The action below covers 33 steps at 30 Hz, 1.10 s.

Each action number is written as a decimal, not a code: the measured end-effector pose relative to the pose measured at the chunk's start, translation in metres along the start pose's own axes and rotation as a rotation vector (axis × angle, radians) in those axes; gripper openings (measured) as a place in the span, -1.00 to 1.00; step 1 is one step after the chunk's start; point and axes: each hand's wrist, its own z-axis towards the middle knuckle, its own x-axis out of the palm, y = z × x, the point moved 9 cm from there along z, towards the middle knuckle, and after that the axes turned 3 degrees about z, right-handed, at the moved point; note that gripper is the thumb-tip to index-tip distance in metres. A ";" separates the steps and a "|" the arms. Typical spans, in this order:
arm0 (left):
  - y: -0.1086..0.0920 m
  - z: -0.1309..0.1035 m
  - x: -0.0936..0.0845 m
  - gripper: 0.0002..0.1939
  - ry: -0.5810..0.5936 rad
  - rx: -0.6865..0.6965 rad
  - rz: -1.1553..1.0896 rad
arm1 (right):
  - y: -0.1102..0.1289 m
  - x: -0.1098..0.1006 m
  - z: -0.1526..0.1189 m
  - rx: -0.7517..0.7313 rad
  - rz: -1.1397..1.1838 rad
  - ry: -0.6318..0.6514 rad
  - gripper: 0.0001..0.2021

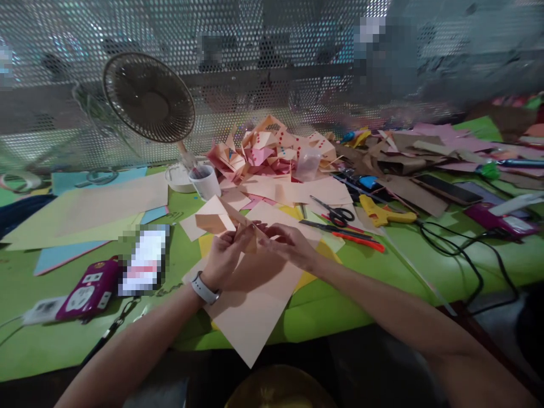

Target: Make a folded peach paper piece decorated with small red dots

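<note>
A folded piece of peach paper [213, 215] is held up between my two hands above the green table. My left hand [225, 252], with a white watch on its wrist, is closed round the paper's lower part. The fingers of my right hand [285, 245] are pinched at the paper's right edge. Beneath both hands lies a large flat peach sheet [255, 306], its corner reaching over the table's front edge, with yellow paper [312, 275] under it. The exact folds between my fingertips are too small to tell.
Scissors [338, 214], a cutter [361, 238] and a yellow glue gun [385, 213] with a black cable lie to the right. Crumpled papers [267, 148] are heaped behind. A fan [148, 102], a white cup [205, 182] and a phone [144, 260] are on the left.
</note>
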 end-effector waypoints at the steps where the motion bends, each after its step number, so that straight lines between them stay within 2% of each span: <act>1: 0.002 -0.001 0.001 -0.65 0.004 -0.012 0.005 | -0.002 0.002 0.001 0.008 -0.014 -0.002 -0.61; 8: 0.006 -0.001 0.004 -0.71 0.045 -0.040 -0.077 | -0.002 0.005 0.002 -0.051 -0.011 -0.018 -0.54; 12: 0.009 -0.001 0.007 -0.74 0.064 -0.077 -0.119 | -0.004 0.007 0.004 -0.023 0.059 0.011 -0.55; 23: 0.012 0.000 0.009 -0.73 0.059 -0.095 -0.118 | -0.008 0.004 0.005 0.022 0.018 0.003 -0.52; 29: 0.013 -0.005 0.011 -0.62 0.038 -0.205 -0.137 | -0.002 0.002 0.003 0.015 -0.056 -0.001 -0.50; 33: 0.010 -0.003 0.003 -0.70 -0.020 -0.125 -0.024 | 0.001 0.006 0.001 0.032 -0.047 0.051 -0.51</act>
